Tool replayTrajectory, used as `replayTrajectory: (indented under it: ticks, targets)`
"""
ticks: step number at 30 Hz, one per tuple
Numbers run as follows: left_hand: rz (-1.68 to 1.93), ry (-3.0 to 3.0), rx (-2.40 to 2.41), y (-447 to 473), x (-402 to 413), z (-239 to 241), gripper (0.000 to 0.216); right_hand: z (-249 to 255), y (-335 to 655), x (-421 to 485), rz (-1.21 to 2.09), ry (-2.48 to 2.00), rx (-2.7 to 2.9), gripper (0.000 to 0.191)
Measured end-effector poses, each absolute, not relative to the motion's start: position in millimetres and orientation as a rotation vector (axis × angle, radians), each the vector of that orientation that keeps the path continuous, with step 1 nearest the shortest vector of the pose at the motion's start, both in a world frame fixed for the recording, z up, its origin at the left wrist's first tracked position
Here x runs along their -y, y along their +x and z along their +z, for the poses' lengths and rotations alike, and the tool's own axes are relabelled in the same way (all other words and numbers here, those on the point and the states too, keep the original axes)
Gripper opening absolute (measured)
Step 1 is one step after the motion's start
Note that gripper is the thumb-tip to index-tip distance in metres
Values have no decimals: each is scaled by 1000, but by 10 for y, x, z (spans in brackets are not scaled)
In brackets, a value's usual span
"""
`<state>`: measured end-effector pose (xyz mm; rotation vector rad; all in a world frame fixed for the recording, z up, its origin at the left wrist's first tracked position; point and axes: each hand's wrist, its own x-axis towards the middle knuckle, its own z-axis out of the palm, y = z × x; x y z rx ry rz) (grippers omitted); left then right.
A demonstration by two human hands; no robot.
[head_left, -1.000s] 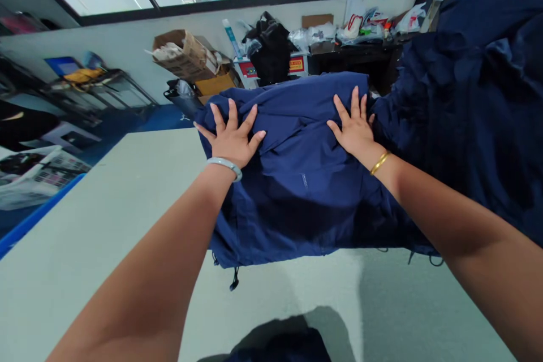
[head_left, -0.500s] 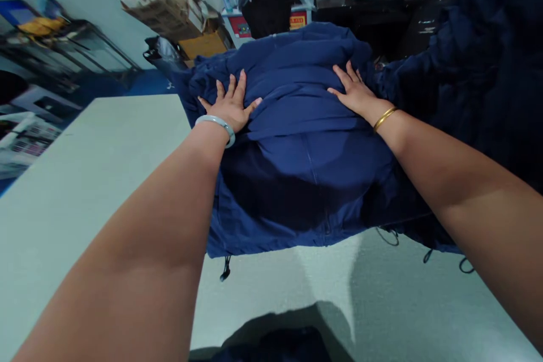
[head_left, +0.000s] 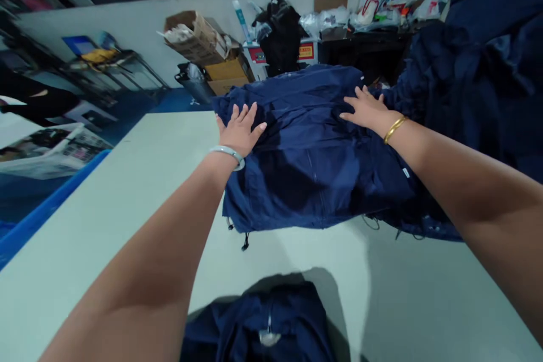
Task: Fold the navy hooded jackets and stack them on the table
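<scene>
A navy zip jacket (head_left: 305, 181) lies bunched on the pale green table (head_left: 106, 237), its hem and black drawcords hanging toward me. My left hand (head_left: 241, 129) presses flat on its upper left, fingers spread and holding nothing. My right hand (head_left: 367, 110) rests open on its upper right, close to a large heap of navy fabric (head_left: 479, 79). Nearer me, at the table's lower edge of view, lies another navy garment (head_left: 258, 328) with a zip. A pale bangle circles my left wrist and a gold one my right.
Beyond the table stand a cardboard box (head_left: 195, 39), a black bag (head_left: 278, 37) and a dark bench (head_left: 365, 48) piled with plastic packets. A blue crate rim (head_left: 46, 209) runs along the table's left side, with a metal shelf (head_left: 114, 70) farther back.
The view has tilted upward, showing more of the wall and window. The jacket lies flatter under my hands, and more of the near navy garment shows.
</scene>
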<state>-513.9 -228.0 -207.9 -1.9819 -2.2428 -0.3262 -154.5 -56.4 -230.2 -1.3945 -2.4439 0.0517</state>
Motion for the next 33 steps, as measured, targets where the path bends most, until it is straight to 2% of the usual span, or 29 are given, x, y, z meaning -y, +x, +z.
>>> replayTrajectory:
  ticks: [2,5,11,15,20,25,30,33]
  targets:
    - [-357,-2003,2316,-5077,2788,-2256,72,-2401,-1477,1101,75,-1332,2409,69]
    - [-386,-2065,2469,-4929,3685,-2683,66,-2841,-1412,2121,221,-1154,2435,55]
    - [-445,-2180,2769,-4378,5624,-3448,63,-3957,-1323,4470,883,-1060,2479,24]
    - [-454,-2043,2870,-4122,6548,-3728,61,-4285,-1386,5424,1201,-1230,2418,24]
    - [-383,-1886,2946,-3908,7149,-3921,62,-4356,-1500,5824,1317,-1389,2181,37]
    - [-265,-1868,3012,-3772,7341,-3924,61,-4172,-1481,5811,1477,-1232,1729,21]
    - [-48,-1926,2912,-3719,7447,-3753,45,-3750,-1051,5583,1283,-1192,1384,20]
    - [-36,-1987,2791,-3716,7509,-3666,37,-3496,-631,5362,1149,-1225,1255,20]
